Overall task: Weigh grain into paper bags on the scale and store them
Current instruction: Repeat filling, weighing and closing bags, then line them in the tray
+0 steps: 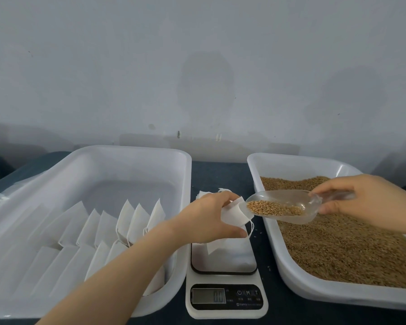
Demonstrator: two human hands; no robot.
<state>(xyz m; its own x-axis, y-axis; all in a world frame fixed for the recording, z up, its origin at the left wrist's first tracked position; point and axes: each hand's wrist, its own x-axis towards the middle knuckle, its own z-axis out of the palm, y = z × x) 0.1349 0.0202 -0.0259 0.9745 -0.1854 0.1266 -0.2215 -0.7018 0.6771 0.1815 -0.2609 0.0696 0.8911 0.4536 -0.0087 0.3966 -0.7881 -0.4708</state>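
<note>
To the left of the left hand sits a big white tub (pixel 87 160). Rows of white paper bags (pixel 136 219) lean in it.

The left hand (pixel 204 219) has its fingers and thumb curled round one small bag (pixel 232 213). It holds the bag's mouth open toward the right. Just behind this hand, a little pile of flat bags (pixel 203 194) lies on the dark cloth (pixel 220 174). Right under the hand is the white scale (pixel 225 310), with another flat bag (pixel 218 248) on its plate.

A clear scoop (pixel 288 219) has its tip at the mouth of the small bag. Some grain (pixel 274 207) lies in the scoop.

The right hand (pixel 366 200) pinches the scoop's handle between thumb and fingers. Under this hand is a second tub (pixel 291 158), filled with brown loose grain (pixel 338 249).
</note>
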